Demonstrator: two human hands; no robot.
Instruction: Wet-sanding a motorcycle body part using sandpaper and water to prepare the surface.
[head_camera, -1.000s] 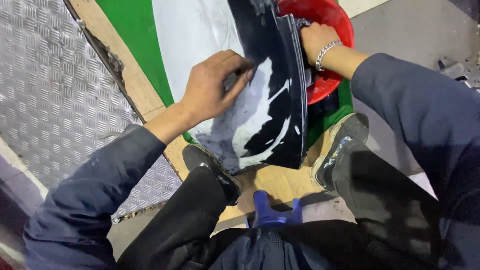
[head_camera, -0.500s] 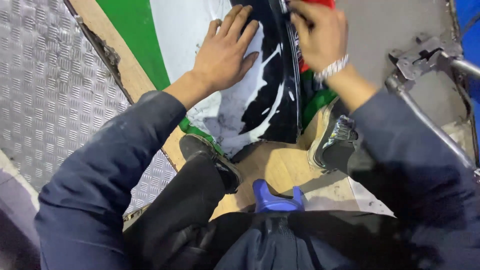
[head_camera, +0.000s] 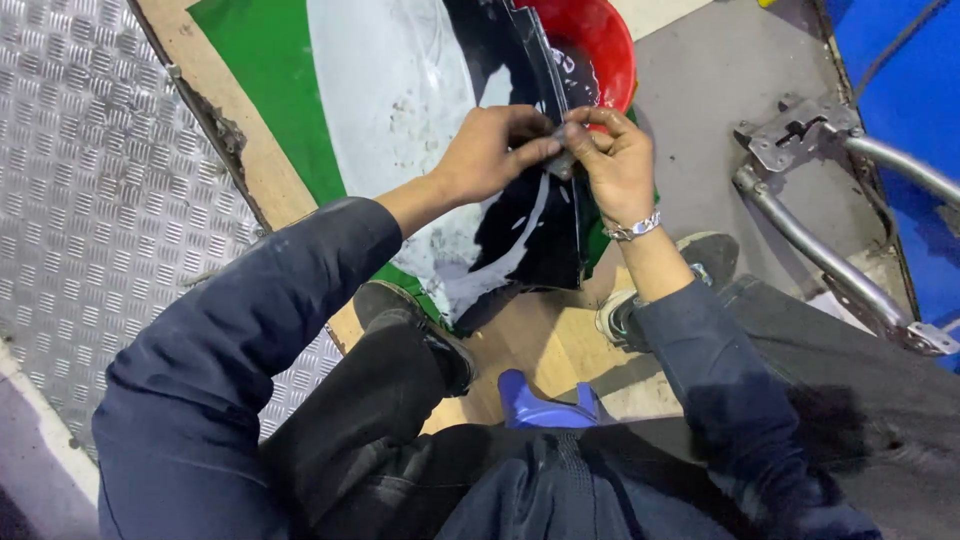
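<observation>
Two hands meet in my head view. Left hand (head_camera: 490, 150): fingers curled, pinching a small grey piece (head_camera: 560, 160) that I cannot identify. Right hand (head_camera: 612, 160): fingertips closed on the same piece from the opposite side; silver bracelet (head_camera: 633, 228) at the wrist. Directly beneath both hands: glossy black panel (head_camera: 535, 235), wet with white streaks. Just beyond the right hand: red basin (head_camera: 600, 45). Beyond the left hand: green and white sheet (head_camera: 350, 90).
</observation>
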